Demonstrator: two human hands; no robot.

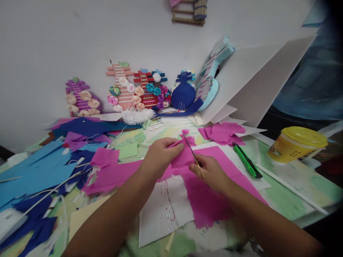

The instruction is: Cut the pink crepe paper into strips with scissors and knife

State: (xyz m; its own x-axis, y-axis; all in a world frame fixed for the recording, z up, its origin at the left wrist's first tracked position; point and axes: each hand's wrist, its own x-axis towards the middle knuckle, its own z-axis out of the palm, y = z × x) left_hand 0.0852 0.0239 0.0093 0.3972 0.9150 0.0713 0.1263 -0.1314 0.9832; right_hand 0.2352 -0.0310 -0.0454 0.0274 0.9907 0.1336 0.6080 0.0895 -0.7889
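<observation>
My left hand [166, 152] pinches a small piece of pink paper [182, 157] over the middle of the table. My right hand [210, 171] grips gold-handled scissors [197, 163], whose blades point up and left at the edge of that piece. Small pink scraps [185, 132] lie just beyond the blade tips. Beneath my right hand spreads a large pink sheet [206, 203], and more pink paper [118, 176] is to the left of my left forearm. A white sheet [158, 214] with reddish streaks lies between my forearms.
Blue paper [34, 167] and a white cable cover the left side. At right are a green cutter [247, 161], a white rod [292, 189] and a yellow-lidded tub [297, 144]. Decorated paper instruments [183, 93] and white string [138, 116] stand or lie along the wall.
</observation>
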